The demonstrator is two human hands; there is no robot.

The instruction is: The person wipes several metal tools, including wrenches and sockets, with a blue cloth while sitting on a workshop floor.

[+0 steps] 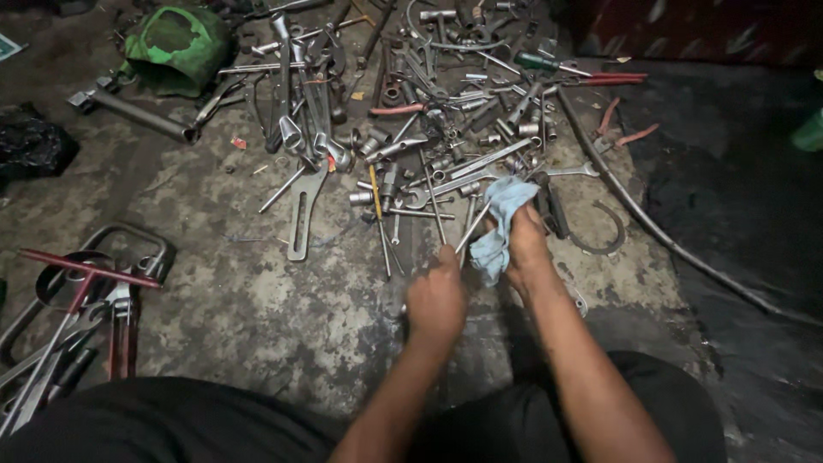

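Head view: the right hand (525,244) has its fingers bunched around a pale blue rag (501,225), pressed to a thin metal rod (472,226). The left hand (435,296) pinches the rod's lower end. Both are over the floor (249,300), beside a pile of spanners (411,103)

Both forearms are bare, with no sleeves, gloves, watch or rings showing on the left hand (435,300) or the right hand (525,249). The legs at the bottom edge are covered in plain black trousers (171,424), slightly creased.
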